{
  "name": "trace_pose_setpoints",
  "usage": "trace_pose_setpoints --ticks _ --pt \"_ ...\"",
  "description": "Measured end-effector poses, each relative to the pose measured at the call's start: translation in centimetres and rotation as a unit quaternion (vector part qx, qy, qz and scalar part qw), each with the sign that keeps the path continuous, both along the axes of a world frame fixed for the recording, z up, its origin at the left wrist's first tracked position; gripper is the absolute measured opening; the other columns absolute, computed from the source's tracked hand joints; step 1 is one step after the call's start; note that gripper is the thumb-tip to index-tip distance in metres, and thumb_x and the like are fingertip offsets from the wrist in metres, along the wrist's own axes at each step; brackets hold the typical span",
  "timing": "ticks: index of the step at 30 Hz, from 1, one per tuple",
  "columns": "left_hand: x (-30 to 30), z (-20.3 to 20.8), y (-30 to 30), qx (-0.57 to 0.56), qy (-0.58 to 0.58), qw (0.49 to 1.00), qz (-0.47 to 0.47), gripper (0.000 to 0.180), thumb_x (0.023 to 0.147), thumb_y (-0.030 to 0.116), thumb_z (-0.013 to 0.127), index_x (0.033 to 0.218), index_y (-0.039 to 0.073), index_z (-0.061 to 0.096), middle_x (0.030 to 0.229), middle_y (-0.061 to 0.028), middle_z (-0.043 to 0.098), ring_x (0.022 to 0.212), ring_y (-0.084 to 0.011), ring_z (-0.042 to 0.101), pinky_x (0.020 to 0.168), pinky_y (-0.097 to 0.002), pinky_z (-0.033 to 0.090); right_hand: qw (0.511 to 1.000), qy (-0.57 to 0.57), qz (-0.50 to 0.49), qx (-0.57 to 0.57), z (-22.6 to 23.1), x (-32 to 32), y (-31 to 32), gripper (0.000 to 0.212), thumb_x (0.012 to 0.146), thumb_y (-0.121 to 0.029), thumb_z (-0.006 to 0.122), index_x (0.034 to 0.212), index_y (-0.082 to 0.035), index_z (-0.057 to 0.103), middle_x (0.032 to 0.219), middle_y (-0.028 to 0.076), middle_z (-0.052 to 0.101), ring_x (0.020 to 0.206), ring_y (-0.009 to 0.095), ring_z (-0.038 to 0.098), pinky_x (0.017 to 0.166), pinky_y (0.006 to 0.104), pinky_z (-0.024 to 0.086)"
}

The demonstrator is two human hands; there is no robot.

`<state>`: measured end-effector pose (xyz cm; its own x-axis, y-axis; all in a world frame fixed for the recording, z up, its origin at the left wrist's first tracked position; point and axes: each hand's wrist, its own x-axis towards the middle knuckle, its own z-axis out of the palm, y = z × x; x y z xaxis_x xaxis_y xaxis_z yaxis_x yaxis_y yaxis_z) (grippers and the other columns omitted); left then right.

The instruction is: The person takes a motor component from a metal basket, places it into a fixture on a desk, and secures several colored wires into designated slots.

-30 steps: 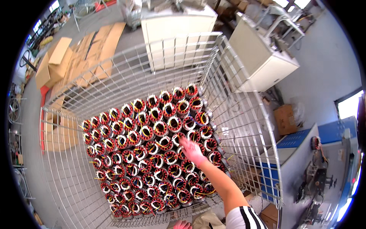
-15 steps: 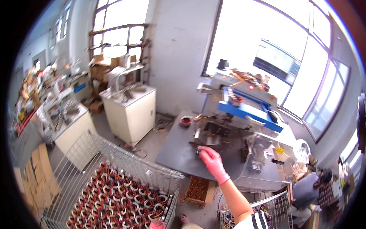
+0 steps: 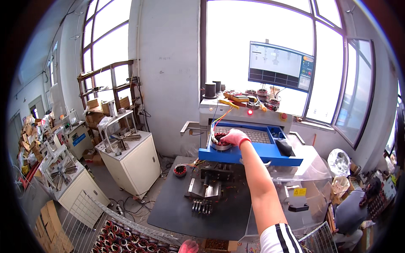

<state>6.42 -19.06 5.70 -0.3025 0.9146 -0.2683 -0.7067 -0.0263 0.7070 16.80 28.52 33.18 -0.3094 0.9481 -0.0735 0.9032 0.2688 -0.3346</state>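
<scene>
My right hand (image 3: 235,137), in a pink glove, reaches forward over a blue drawer tray (image 3: 249,158). Its fingers close on a wire-wound motor stator (image 3: 220,146) at the tray's left end; the fingertips are partly hidden. Coloured wires rise from the stator. My left hand (image 3: 188,247), gloved in pink too, shows only in part at the bottom edge, so its fingers cannot be made out. A second stator (image 3: 179,170) lies on the dark tabletop (image 3: 168,206), beside a metal fixture (image 3: 206,187).
In the tray are a keyboard (image 3: 255,135) and a black mouse (image 3: 284,147). Above stands a monitor (image 3: 280,63). A wire basket (image 3: 130,230) of stators is at lower left. A clear cover (image 3: 308,168) flanks the table. At far right a person (image 3: 350,208) bends over.
My right hand has moved from above the tabletop to the stator on the blue tray. The view has shifted toward the machine and the monitor.
</scene>
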Motion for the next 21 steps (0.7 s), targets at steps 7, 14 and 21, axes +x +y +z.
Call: trace_pose_setpoints --ticks 7,14,21 --pt "-3.2 7.5 7.0 0.078 0.197 0.971 0.114 0.036 0.096 0.016 0.057 0.128 0.001 0.050 0.116 -0.0122 0.060 0.095 -0.0197 0.065 0.064 -0.0233 0.055 0.952 0.160 0.203 0.167 0.2 -0.8 -8.5 0.035 0.079 -0.033 0.061 0.102 -0.009 0.069 0.082 0.013 0.069 0.083 0.028 0.068 0.076 0.0372 0.052" --pt "-7.0 13.3 14.2 0.126 0.502 0.829 0.211 0.062 0.073 0.011 0.083 0.126 0.003 0.052 0.098 -0.0009 0.049 0.074 -0.0058 0.051 0.061 -0.0194 0.044 0.940 0.051 0.330 0.076 -7.6 -3.2 -19.4 0.040 0.077 -0.038 0.065 0.101 -0.005 0.067 0.095 0.012 0.065 0.088 0.030 0.065 0.077 0.0378 0.053" --pt "-12.2 8.8 17.9 0.031 0.336 0.903 0.267 0.026 0.086 0.010 0.073 0.106 0.003 0.059 0.073 0.0030 0.057 0.056 -0.0023 0.047 0.050 -0.0183 0.039 0.968 0.074 0.241 -0.004 -15.1 -5.4 -21.9 0.054 0.075 -0.050 0.069 0.104 -0.004 0.064 0.096 0.012 0.060 0.088 0.030 0.064 0.077 0.0390 0.052"
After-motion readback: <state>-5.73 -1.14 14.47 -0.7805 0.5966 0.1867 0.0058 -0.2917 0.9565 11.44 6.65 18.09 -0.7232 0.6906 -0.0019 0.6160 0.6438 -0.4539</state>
